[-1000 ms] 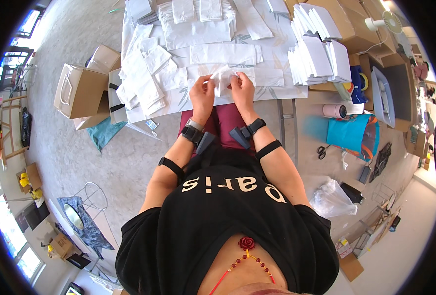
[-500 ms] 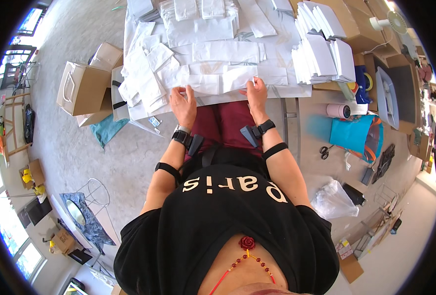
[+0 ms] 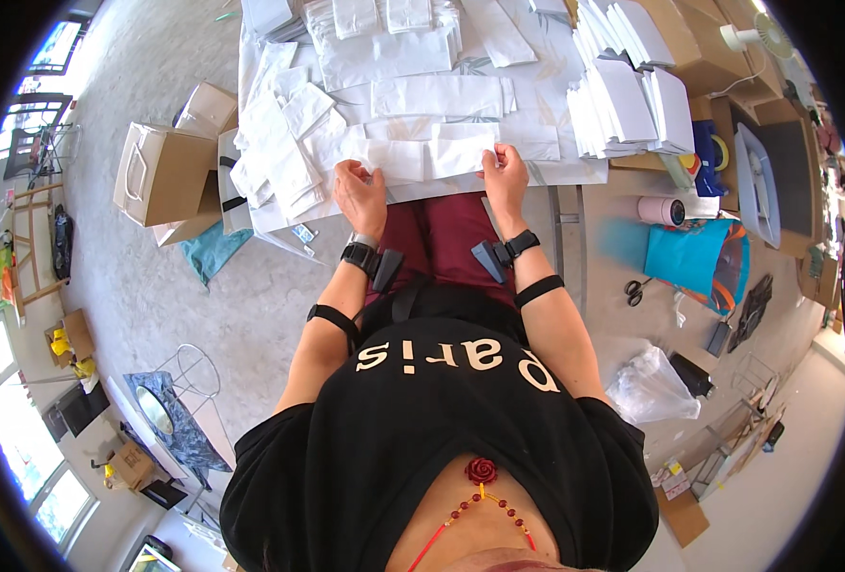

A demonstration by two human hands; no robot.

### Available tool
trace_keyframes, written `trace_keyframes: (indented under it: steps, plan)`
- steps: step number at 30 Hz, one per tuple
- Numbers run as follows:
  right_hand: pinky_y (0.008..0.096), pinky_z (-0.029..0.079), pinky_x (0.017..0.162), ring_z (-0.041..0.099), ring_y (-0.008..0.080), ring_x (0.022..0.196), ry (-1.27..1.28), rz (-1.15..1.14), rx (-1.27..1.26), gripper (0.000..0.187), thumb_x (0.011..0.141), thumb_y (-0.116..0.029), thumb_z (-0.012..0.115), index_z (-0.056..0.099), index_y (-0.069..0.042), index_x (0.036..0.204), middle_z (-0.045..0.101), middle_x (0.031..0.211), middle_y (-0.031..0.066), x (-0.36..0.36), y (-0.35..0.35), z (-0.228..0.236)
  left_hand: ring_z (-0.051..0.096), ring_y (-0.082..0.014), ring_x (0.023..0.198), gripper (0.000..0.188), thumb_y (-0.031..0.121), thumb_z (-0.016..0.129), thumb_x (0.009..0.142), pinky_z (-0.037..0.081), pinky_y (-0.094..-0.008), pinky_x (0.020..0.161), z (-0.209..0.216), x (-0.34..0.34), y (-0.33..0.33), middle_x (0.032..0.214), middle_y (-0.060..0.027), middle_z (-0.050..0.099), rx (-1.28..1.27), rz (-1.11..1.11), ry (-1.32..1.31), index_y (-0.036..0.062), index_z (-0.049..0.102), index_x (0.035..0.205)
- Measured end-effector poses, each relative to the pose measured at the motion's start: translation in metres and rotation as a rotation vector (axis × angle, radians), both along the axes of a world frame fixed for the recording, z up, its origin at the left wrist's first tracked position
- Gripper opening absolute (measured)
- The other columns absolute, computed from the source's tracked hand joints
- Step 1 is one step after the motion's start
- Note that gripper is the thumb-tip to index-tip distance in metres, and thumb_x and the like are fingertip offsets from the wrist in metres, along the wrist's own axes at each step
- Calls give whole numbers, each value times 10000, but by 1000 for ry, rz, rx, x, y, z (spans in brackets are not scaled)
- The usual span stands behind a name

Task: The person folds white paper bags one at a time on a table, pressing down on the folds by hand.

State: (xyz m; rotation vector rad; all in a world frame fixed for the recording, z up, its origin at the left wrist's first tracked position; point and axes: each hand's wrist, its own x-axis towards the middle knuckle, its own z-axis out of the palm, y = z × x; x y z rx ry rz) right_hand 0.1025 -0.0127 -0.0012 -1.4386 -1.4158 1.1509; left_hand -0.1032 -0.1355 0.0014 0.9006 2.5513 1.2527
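A thin, slightly see-through white folded sheet (image 3: 456, 153) lies along the near edge of the table (image 3: 575, 172), with crease lines across its middle. At its right end, my right hand (image 3: 505, 179) pinches the near corner between thumb and fingers. My left hand (image 3: 360, 198) has its fingers curled at the left end, thumb and fingertips closed on the edge there. Beyond it lies a similar flat white strip (image 3: 437, 96). Loose white folded pieces (image 3: 289, 153) are heaped to the left of my left hand.
Stacks of folded white paper (image 3: 618, 105) stand at the table's right side, and more white pieces (image 3: 384, 62) lie at the far side. Cardboard boxes (image 3: 165, 172) stand on the floor to the left. At right are a blue bag (image 3: 694, 262), scissors (image 3: 636, 292) and a pink cylinder (image 3: 661, 211).
The right end of the white sheet now lies flatter and squarer. My left hand has curled its fingers more, and my right hand has shifted slightly right.
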Motion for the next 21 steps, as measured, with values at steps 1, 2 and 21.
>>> trace_keyframes:
  steps: [1, 2, 21]
  plan:
    - [336, 605, 601, 728, 206, 742, -3, 4, 18, 240, 954, -144, 689, 667, 54, 1089, 728, 954, 142, 0, -1, 1, 635, -308, 868, 383, 80, 801, 798, 475, -448, 819, -1, 1, -1, 890, -117, 653, 26, 8, -24, 33, 548, 1082]
    - [333, 601, 605, 728, 205, 749, -1, 1, 21, 238, 956, -142, 688, 667, 53, 1090, 730, 954, 140, 0, -2, 2, 638, -310, 859, 379, 61, 792, 801, 486, -447, 810, 0, 2, -1, 889, -125, 649, 51, 14, -49, 26, 546, 1088]
    - [397, 553, 748, 711, 278, 802, -259, -23, 153, 185, 927, -153, 710, 694, -8, 1042, 739, 899, 132, 15, 32, -1, 625, -125, 804, 425, 82, 784, 863, 525, -273, 725, -5, -15, 36, 916, -56, 607, 319, 43, -408, -35, 538, 1189]
